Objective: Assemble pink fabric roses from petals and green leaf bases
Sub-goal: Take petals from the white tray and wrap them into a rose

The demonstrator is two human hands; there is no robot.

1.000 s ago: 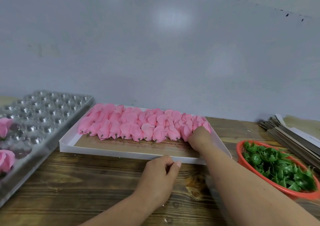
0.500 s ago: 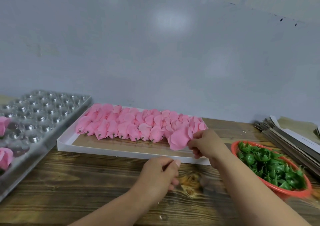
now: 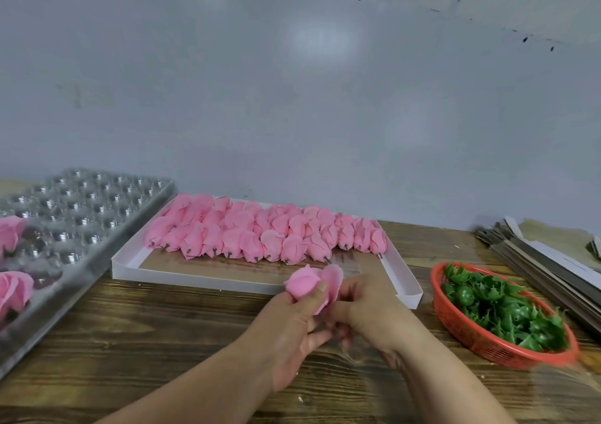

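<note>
- Resting on a dark, rough-grained wooden table point(image 3: 136, 342), a shallow white cardboard tray point(image 3: 208, 281) with low folded walls carries rows of soft pink fabric petal buds point(image 3: 260, 231) along its far edge; each bud is a rounded teardrop with a short dark stub at its base.
- At the table's left edge sits a clear moulded plastic tray point(image 3: 97, 225), glossy and dimpled with round cups; two finished pink fabric roses point(image 3: 13, 290) sit in its near-left cups.
- Near the right edge stands an oval red plastic mesh basket point(image 3: 487, 348) heaped with glossy green plastic leaf bases point(image 3: 500, 309), spiky and star-shaped.
- Flat grey cardboard strips point(image 3: 546, 261) are stacked at the far right corner.
- The left hand point(image 3: 289, 329) has its fingers curled, thumb and fingertips pinching a pink fabric rosebud point(image 3: 304, 284) from below.
- The right hand point(image 3: 374, 313) is also curled, its fingers meeting the left hand's at the bud's lower part, beside a loose outer petal; exactly what its fingertips pinch is hidden.
- The held bud is matte and smooth, a tight rounded centre with one broader petal fanned out to its right.
- It is lifted just above the table, in front of the white tray's near wall, towards that wall's right end.
</note>
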